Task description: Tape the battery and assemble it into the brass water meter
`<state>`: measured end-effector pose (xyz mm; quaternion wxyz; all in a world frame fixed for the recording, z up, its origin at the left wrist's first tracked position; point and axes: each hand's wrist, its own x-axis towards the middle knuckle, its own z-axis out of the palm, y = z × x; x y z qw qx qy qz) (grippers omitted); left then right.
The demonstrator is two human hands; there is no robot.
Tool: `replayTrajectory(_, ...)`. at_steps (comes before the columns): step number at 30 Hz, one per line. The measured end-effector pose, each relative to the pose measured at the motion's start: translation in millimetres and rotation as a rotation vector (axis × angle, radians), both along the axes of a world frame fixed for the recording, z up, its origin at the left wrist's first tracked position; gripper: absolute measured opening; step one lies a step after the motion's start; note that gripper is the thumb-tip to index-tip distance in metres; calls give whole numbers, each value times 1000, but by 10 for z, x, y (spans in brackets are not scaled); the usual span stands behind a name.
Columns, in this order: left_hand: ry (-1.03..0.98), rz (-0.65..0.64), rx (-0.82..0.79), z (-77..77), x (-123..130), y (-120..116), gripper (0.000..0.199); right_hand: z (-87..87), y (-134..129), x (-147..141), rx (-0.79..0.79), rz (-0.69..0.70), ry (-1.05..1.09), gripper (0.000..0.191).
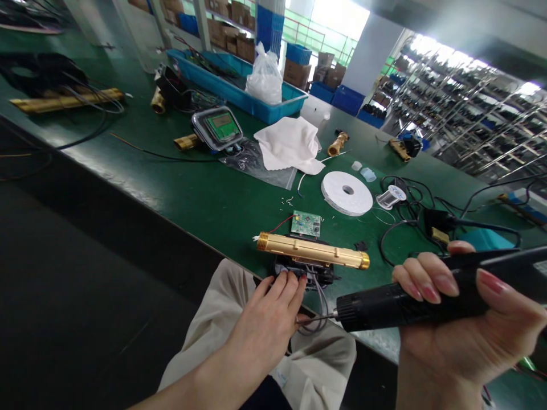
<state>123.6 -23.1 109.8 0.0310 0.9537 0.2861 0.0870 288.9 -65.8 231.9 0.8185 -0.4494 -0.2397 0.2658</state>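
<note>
My right hand point(461, 307) is wrapped round a black electric screwdriver point(397, 304) at the lower right. Its thin bit points left, and the tip reaches my left hand point(271, 313). The fingers of that hand are bent and close together on a black housing point(305, 272) at the table's front edge; whether they pinch anything is hidden. A threaded brass pipe point(314, 250) lies across the housing, with grey cables hanging beside it. Just behind the pipe sits a green circuit board point(306, 223) with a red wire.
Behind the work are a white tape roll point(347, 193), a solder spool point(391, 197), a white cloth point(290, 143) and a meter with a green display point(217, 128). Black cables point(410, 222) loop at the right. A blue tray point(273, 111) holds a white bag.
</note>
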Motion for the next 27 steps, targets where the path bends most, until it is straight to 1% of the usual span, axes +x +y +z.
replayTrajectory(14, -35, 18, 80, -56, 8, -28, 41, 6, -16, 40, 10, -10, -23, 26)
replayTrajectory(27, -16, 26, 83, -35, 8, -22, 41, 17, -36, 43, 26, -17, -47, 25)
